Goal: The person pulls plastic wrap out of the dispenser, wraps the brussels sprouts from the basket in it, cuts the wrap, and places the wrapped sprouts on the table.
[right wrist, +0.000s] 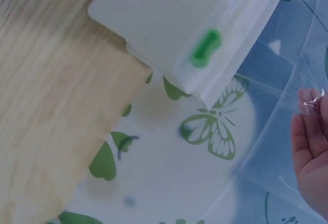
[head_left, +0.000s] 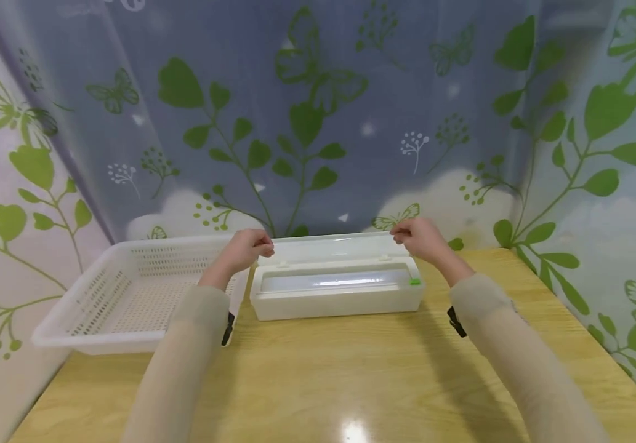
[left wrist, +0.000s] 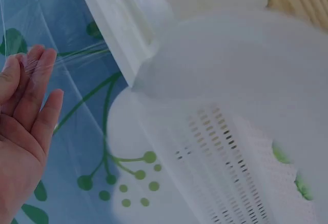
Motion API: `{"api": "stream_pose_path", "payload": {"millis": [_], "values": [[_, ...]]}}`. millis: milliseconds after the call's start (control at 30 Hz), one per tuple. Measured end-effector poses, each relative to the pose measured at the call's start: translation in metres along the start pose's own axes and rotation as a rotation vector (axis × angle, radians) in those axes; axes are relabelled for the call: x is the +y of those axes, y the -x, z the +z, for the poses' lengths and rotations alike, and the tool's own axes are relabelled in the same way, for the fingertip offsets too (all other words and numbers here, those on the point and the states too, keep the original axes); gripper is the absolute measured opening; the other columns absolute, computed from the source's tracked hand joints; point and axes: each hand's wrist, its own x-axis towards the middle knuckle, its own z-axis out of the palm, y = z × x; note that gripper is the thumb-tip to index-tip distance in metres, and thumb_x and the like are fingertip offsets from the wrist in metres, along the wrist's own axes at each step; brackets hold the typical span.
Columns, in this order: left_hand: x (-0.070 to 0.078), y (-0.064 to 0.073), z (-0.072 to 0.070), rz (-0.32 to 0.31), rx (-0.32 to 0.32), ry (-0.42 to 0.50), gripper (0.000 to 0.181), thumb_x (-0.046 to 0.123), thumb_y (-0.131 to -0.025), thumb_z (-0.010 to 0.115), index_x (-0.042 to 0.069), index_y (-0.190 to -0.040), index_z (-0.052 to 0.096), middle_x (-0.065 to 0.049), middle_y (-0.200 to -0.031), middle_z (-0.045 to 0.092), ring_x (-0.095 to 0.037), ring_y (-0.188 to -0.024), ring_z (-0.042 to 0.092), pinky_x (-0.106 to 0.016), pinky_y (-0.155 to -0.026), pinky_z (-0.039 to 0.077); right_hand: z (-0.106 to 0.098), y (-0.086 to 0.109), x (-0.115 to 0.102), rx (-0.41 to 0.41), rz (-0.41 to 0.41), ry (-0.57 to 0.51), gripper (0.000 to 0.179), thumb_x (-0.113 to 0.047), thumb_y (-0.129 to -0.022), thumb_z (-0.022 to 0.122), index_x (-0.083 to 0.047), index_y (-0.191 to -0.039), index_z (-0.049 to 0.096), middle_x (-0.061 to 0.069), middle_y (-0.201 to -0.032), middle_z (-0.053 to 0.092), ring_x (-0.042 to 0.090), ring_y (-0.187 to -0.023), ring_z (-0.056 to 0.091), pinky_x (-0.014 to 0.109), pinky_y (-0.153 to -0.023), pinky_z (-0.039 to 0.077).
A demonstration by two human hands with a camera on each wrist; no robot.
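A white cling film dispenser (head_left: 337, 304) lies lengthwise on the table, its lid (head_left: 329, 247) raised at the back. Inside is a shiny roll (head_left: 334, 281), and a green piece (head_left: 415, 282) sits at the right end. My left hand (head_left: 248, 251), above the dispenser's left end, pinches clear cling film (left wrist: 77, 58) between thumb and fingers. Above the right end, my right hand (head_left: 420, 239) pinches the other side of the film. In both wrist views the film stretches in creases from the fingertips toward the dispenser. Its span between the hands hardly shows in the head view.
Left of the dispenser stands a white perforated plastic basket (head_left: 101, 340), close beside it and under my left forearm. The wooden table (head_left: 323, 375) runs back to a curtain (head_left: 340, 154) printed with leaves and butterflies, which also hangs on both sides.
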Motion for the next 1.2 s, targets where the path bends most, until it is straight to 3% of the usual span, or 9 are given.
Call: {"api": "stream_pose_path", "payload": {"millis": [300,533,900,1200], "values": [[0.01,0.003,-0.016,-0.009,-0.021,0.001,0.013,0.007,-0.089,0.051,-0.003,-0.094,0.059,-0.013,-0.09,0.063,-0.026,-0.086,0.059,-0.038,-0.078,0.045,-0.022,0.006,-0.019,-0.007,-0.057,0.109,0.019,0.004,-0.085,0.052,0.006,-0.102,0.061,0.022,-0.099,0.06,0.035,-0.093,0.054,0.044,-0.08,0.044],[0.024,0.008,-0.037,0.004,0.019,-0.008,0.014,0.006,-0.09,0.05,-0.003,-0.091,0.06,-0.015,-0.089,0.062,-0.029,-0.085,0.06,-0.04,-0.078,0.045,-0.038,0.008,-0.039,0.017,-0.101,0.178,0.019,0.004,-0.087,0.049,0.005,-0.101,0.062,0.021,-0.1,0.06,0.035,-0.094,0.054,0.044,-0.081,0.043],[0.047,0.012,-0.063,0.047,0.027,-0.012,0.015,0.007,-0.089,0.052,-0.004,-0.094,0.062,-0.016,-0.088,0.064,-0.028,-0.085,0.061,-0.04,-0.079,0.045,-0.063,0.015,-0.058,0.073,-0.058,0.108,0.019,0.0,-0.087,0.052,0.004,-0.101,0.063,0.02,-0.098,0.061,0.032,-0.088,0.057,0.042,-0.074,0.046],[0.058,0.018,-0.075,0.077,0.07,0.008,0.016,0.008,-0.09,0.05,-0.002,-0.095,0.062,-0.016,-0.089,0.064,-0.026,-0.084,0.061,-0.039,-0.079,0.045,-0.074,0.022,-0.069,0.119,-0.048,0.057,0.017,-0.003,-0.088,0.052,0.004,-0.1,0.062,0.019,-0.095,0.062,0.031,-0.086,0.057,0.041,-0.071,0.046]]}}
